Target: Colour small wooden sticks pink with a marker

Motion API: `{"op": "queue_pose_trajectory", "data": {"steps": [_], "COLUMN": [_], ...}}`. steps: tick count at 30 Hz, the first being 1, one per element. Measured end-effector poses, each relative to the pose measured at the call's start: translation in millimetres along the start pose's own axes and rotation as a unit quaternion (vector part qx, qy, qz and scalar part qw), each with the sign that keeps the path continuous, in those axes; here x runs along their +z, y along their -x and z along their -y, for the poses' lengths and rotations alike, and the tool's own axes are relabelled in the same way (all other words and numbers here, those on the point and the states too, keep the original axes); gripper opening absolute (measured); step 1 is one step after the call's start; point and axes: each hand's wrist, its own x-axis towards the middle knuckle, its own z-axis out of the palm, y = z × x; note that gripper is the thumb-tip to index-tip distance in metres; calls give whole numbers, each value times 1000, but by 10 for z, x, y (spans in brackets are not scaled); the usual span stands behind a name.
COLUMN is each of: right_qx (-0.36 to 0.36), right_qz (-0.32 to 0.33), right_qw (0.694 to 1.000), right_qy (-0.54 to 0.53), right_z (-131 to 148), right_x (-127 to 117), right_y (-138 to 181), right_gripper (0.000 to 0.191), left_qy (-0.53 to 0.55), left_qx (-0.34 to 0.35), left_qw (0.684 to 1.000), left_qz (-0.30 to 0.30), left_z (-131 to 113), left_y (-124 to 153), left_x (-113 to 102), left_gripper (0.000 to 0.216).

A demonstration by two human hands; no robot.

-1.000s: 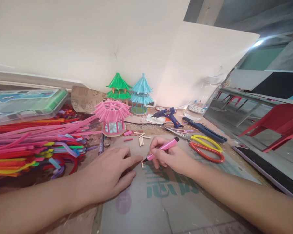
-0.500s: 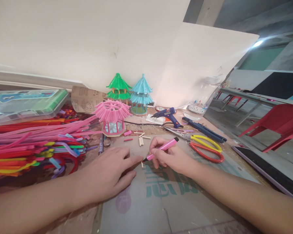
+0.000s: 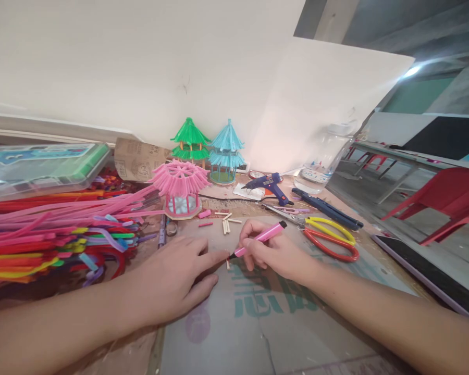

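My right hand [image 3: 268,250] grips a pink marker pen [image 3: 269,232], its dark tip pointing down and left. The tip meets a short wooden stick [image 3: 227,264] lying on the grey board [image 3: 219,338]. My left hand [image 3: 183,273] lies palm down with the index finger stretched out, its fingertip at the top of that stick; the other fingers are partly hidden. Just beyond, several plain short sticks [image 3: 225,226] lie loosely together. Left of them are a pink stick [image 3: 206,224] and a pink marker cap [image 3: 204,213].
Pink [image 3: 182,187], green [image 3: 189,140] and blue [image 3: 227,151] pavilion models stand at the back. Pipe cleaners [image 3: 54,229] cover the left side. Rightward lie a blue glue gun [image 3: 271,186], red-and-yellow-handled scissors [image 3: 330,239], a dark blue tool [image 3: 328,209] and a phone [image 3: 430,273].
Almost nothing differs. The marker tip and my right hand have shifted very slightly at the stick; my left hand keeps its place.
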Motion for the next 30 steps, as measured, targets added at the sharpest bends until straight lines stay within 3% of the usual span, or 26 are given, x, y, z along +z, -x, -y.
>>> {"op": "queue_pose_trajectory", "data": {"steps": [13, 20, 30], "right_qx": [-6, 1, -5], "right_qz": [21, -14, 10], "right_qw": [1000, 1000, 1000], "right_qy": [-7, 11, 3], "right_z": [-13, 11, -10], "right_x": [1, 9, -1], "right_y": [-6, 10, 1], "right_gripper": [10, 10, 11], "left_qy": [6, 12, 3], "left_qx": [-1, 4, 4], "left_qw": [1000, 1000, 1000], "left_qz": [3, -11, 3], "left_z": [-14, -7, -17], "left_y": [-4, 6, -8], "left_x": [-18, -12, -26], "left_gripper": [34, 35, 35]}}
